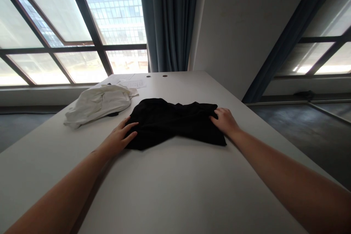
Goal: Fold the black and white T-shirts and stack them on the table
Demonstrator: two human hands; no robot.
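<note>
A black cloth point(175, 122) lies spread and slightly rumpled across the middle of the white table point(178, 182). My left hand point(120, 137) rests at its left edge, fingers apart, with the fingertips on top of the fabric. At the right side of the cloth, near the upper corner, my right hand point(223, 120) has its fingers closed on the edge. The cloth's lower edge bends upward in the middle, and its lower right corner sticks out below my right hand.
A crumpled white garment point(101, 102) with a small dark part under it lies at the left. Behind it are papers point(137, 83). Two round holes mark the table's far end. A blue curtain point(170, 22) and windows stand beyond.
</note>
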